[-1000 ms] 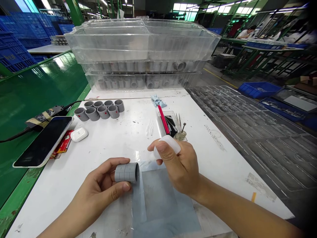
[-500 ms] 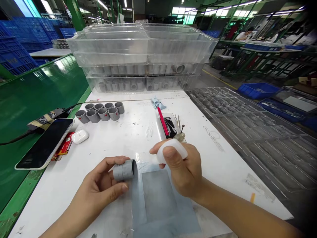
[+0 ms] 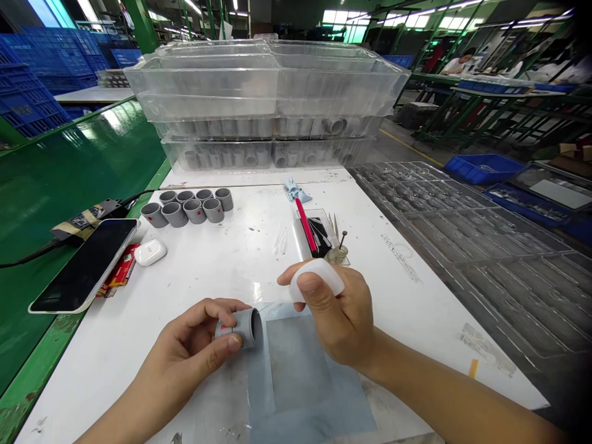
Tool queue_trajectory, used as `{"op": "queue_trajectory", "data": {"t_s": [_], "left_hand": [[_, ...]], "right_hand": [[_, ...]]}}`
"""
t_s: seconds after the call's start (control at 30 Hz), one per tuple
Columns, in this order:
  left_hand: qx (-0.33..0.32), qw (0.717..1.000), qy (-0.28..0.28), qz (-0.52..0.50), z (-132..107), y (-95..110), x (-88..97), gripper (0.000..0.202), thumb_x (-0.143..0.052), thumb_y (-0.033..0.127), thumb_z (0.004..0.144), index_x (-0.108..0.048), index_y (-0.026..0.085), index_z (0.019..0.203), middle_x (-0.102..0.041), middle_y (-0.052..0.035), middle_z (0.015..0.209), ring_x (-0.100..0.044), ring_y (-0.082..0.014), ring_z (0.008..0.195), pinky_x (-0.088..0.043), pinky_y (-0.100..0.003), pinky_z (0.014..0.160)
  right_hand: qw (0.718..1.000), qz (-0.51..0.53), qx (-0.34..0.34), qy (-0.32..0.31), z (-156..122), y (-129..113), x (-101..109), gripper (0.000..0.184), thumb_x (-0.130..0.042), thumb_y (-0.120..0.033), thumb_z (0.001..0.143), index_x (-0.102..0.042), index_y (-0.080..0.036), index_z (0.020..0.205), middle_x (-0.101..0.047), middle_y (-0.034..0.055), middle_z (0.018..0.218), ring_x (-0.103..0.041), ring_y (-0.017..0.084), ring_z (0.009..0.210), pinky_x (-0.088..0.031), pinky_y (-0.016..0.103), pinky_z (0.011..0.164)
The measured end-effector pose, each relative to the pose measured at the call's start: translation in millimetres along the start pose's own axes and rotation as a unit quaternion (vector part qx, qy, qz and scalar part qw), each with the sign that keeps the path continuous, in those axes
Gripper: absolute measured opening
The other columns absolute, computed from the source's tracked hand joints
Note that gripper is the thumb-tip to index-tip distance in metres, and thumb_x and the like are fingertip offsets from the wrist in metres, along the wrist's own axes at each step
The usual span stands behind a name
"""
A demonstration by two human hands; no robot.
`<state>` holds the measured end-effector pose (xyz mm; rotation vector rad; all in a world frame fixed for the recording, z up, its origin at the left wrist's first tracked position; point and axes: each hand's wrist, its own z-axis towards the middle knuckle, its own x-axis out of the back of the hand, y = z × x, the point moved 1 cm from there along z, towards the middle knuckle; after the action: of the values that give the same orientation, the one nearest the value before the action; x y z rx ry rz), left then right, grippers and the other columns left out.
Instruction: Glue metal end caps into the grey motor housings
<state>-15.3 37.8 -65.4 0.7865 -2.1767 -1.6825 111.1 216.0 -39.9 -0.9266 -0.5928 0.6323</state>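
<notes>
Fingers of the left hand are clamped round a grey sleeve, thumb underneath. The sleeve is held on its side just above the left border of the blue-grey mat, near the near edge of the white surface, with its open end turned towards the right hand. The right hand's fingers are pinched shut on a white piece, held close beside the sleeve but not touching it. Stacked clear trays loaded with similar sleeves occupy the far edge; moulded clear trays lie along the right edge. A phone lies across the left edge, with a cluster of grey sleeves standing upright towards the far left corner and a white earbud case between the two. A red-handled tool and an upright pin sit just beyond the right hand. Assessment: the sleeve's wall looks smooth and round and the hold is by fingertips only, so a loosened grip could let it drop and roll off the near edge. The pin stands close enough to prick the right hand's knuckles on any forward movement.
</notes>
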Motion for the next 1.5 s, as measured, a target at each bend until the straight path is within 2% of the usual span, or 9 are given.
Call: {"op": "queue_trajectory", "data": {"t_s": [0.4,0.7,0.8,0.87,0.93,1.03,1.23,1.37,1.5], "left_hand": [[0.008,1.000,-0.006,0.002,0.6,-1.0,2.2,0.020,-0.080,0.038,0.084,-0.066,0.023,0.083,-0.071,-0.0044,0.121,-0.063,-0.0212,0.102,-0.053,-0.027,0.082],[0.004,1.000,0.000,0.006,-1.3,0.6,0.5,0.019,-0.080,0.035,0.085,-0.066,0.023,0.081,-0.072,-0.0027,0.120,-0.066,-0.0181,0.096,-0.054,-0.024,0.079],[-0.009,1.000,0.003,-0.005,-1.6,0.2,-0.1,0.018,-0.081,0.034,0.083,-0.071,0.029,0.098,-0.072,-0.0019,0.119,-0.066,-0.0207,0.105,-0.054,-0.024,0.084],[0.003,1.000,0.012,0.004,-2.1,-0.1,-0.1,0.037,-0.084,0.034,0.081,-0.070,0.033,0.115,-0.072,-0.0016,0.120,-0.065,-0.0219,0.108,-0.054,-0.025,0.086],[0.025,0.999,0.015,0.035,-2.8,0.0,-0.3,0.046,-0.085,0.035,0.078,-0.070,0.033,0.121,-0.073,-0.0019,0.120,-0.066,-0.0211,0.102,-0.054,-0.024,0.083],[0.034,0.998,0.012,0.056,-3.9,0.8,-2.4,0.043,-0.086,0.038,0.076,-0.073,0.030,0.117,-0.075,-0.0023,0.106,-0.066,-0.0202,0.089,-0.054,-0.024,0.077],[0.041,0.998,0.043,0.036,-5.5,2.1,-7.7,0.050,-0.089,0.042,0.072,-0.070,0.028,0.116,-0.072,0.0011,0.076,-0.058,-0.0146,0.064,-0.051,-0.023,0.064],[0.044,0.997,0.045,0.039,-5.4,4.3,-9.1,0.050,-0.089,0.042,0.071,-0.070,0.026,0.115,-0.067,0.0020,0.073,-0.055,-0.0142,0.064,-0.048,-0.022,0.061],[0.044,0.998,0.043,0.022,-5.8,5.0,-10.6,0.046,-0.088,0.038,0.072,-0.070,0.026,0.112,-0.066,0.0016,0.073,-0.059,-0.0173,0.069,-0.052,-0.025,0.065]], "right_hand": [[1.000,-0.016,-0.016,-0.015,-1.3,3.1,-1.4,0.043,-0.051,-0.046,0.103,-0.069,-0.015,0.080,-0.056,-0.0002,0.057,-0.053,0.010,0.048,-0.039,0.025,0.045],[0.999,0.004,-0.032,-0.035,-1.4,2.9,-2.2,0.045,-0.051,-0.047,0.103,-0.070,-0.015,0.076,-0.051,-0.0018,0.051,-0.051,0.011,0.047,-0.036,0.025,0.044],[0.994,0.039,-0.082,-0.054,-2.2,2.9,-0.9,0.046,-0.053,-0.050,0.101,-0.070,-0.016,0.075,-0.052,-0.0015,0.052,-0.052,0.011,0.048,-0.038,0.025,0.045],[0.989,0.067,-0.125,-0.052,-2.4,2.5,0.9,0.047,-0.053,-0.053,0.101,-0.071,-0.017,0.076,-0.056,-0.0003,0.056,-0.053,0.011,0.051,-0.041,0.025,0.047],[0.985,0.087,-0.147,-0.035,-2.0,1.9,2.9,0.048,-0.053,-0.056,0.100,-0.071,-0.017,0.076,-0.060,0.0011,0.061,-0.056,0.012,0.054,-0.045,0.024,0.049],[0.989,0.084,-0.123,-0.003,-0.7,1.9,4.5,0.048,-0.054,-0.057,0.099,-0.072,-0.018,0.077,-0.061,0.0017,0.062,-0.056,0.012,0.054,-0.046,0.024,0.049],[0.999,0.031,-0.033,0.006,-0.3,4.1,1.4,0.045,-0.054,-0.053,0.100,-0.072,-0.017,0.080,-0.056,0.0001,0.056,-0.053,0.012,0.050,-0.044,0.026,0.045],[1.000,0.012,-0.012,0.012,-0.6,3.9,0.9,0.047,-0.051,-0.052,0.101,-0.070,-0.018,0.076,-0.059,0.0007,0.058,-0.054,0.012,0.051,-0.043,0.027,0.046],[1.000,0.003,-0.013,0.016,-0.6,3.8,0.9,0.047,-0.052,-0.052,0.101,-0.069,-0.018,0.075,-0.060,0.0013,0.060,-0.055,0.013,0.051,-0.043,0.028,0.047]]}}
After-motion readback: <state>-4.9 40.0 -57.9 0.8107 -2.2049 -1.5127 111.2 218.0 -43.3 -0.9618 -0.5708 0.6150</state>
